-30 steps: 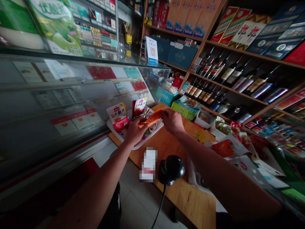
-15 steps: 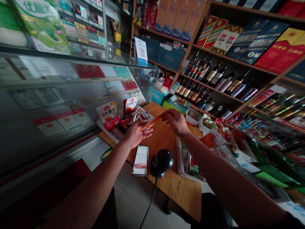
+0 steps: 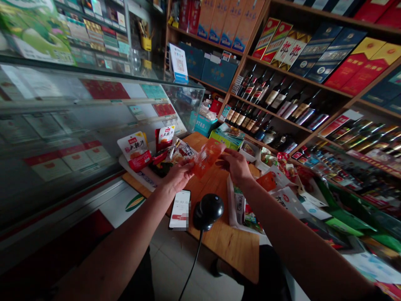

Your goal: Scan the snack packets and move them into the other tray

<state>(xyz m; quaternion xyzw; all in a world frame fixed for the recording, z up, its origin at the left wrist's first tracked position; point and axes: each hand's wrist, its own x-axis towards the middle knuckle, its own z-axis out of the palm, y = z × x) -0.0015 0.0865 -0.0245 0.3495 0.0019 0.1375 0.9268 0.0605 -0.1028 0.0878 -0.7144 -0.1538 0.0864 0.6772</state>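
An orange snack packet (image 3: 206,158) with pale printing hangs above the wooden table (image 3: 232,242), its face turned toward me. My left hand (image 3: 181,174) pinches its left edge between thumb and fingers. Close to the right edge is my right hand (image 3: 236,166), its fingers stretched and apart; whether the fingertips touch the packet I cannot tell. Below my hands stand a black scanner (image 3: 208,211) with a cable and a phone (image 3: 180,209) showing a timer. White and red snack pouches (image 3: 134,150) stand in a tray left of my left hand.
A white tray of packaged snacks (image 3: 233,205) lies under my right forearm. The glass display counter (image 3: 106,129) runs along the left. Shelves with bottles (image 3: 275,96) and boxed liquor (image 3: 328,50) rise behind. Opened cartons of goods (image 3: 300,200) crowd the right.
The packet has turned from nearly edge-on to facing me. My left hand's fingers have closed on its edge, while my right hand's fingers have spread beside it. The view has shifted slightly.
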